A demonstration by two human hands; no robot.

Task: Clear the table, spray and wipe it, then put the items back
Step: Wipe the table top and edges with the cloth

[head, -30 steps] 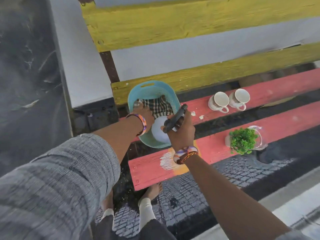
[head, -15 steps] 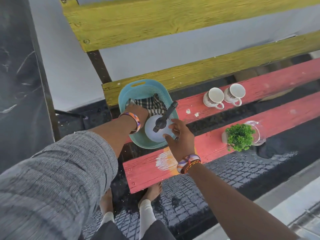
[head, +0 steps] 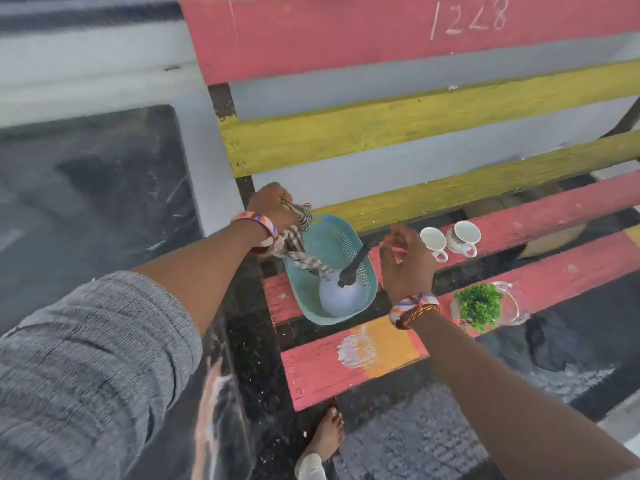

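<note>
- Right of centre on our worktop (head: 353,362): two cups (head: 450,239) and a plant (head: 479,306).
- Our basket (head: 311,306) holds the spray bottle (head: 341,292).
- Left grip (head: 272,206) clutches the checked cloth (head: 294,237); right grip (head: 407,261) spread, empty.

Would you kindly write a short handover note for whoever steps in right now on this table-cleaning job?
Left hand grips the checked cloth, lifted above the teal basket.
Right hand is open, holding nothing, beside the basket.
Spray bottle stands inside the basket.
Two white cups sit on the far red plank; the small green plant in its glass holder sits on the near plank.
Done: cloth in hand.
Left: clear the cups, plant and basket, spray, wipe, return everything.
</note>
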